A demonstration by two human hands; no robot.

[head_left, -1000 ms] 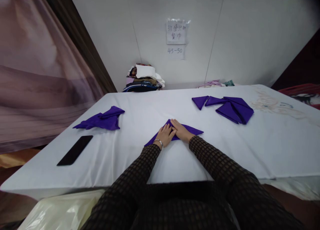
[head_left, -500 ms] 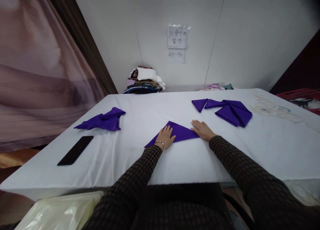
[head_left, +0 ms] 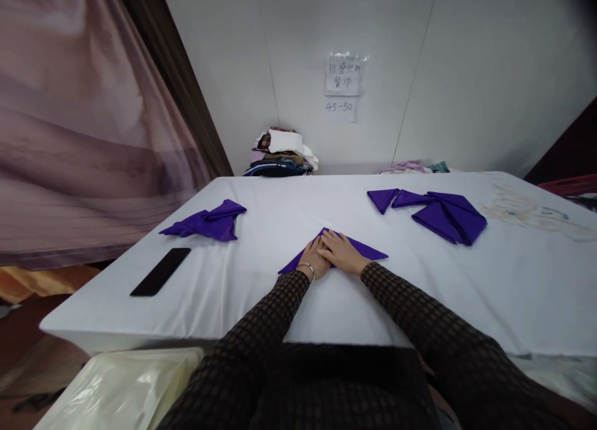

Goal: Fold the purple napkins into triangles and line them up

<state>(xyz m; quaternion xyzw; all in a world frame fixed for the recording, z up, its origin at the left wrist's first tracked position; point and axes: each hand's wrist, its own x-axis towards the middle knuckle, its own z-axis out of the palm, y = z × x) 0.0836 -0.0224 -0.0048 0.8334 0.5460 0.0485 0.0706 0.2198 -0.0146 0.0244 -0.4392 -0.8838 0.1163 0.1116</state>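
Observation:
A purple napkin (head_left: 366,250) folded into a flat triangle lies on the white tablecloth (head_left: 289,299) in front of me. My left hand (head_left: 313,259) rests flat on the napkin's middle, a bracelet at the wrist. My right hand (head_left: 342,253) lies flat beside it, fingers stretched out and touching the left hand. Both hands press on the cloth and hold nothing.
A crumpled purple napkin (head_left: 208,223) lies at the left, a black phone (head_left: 161,279) nearer the left edge. Several folded purple napkins (head_left: 441,212) sit at the right. A pile of clothes (head_left: 282,153) stands against the wall under a paper sign (head_left: 344,75). A plastic bag (head_left: 121,389) lies below the table.
My right hand, which had slid out to the napkin's right corner, has come back to the middle beside my left hand. The view has shifted slightly.

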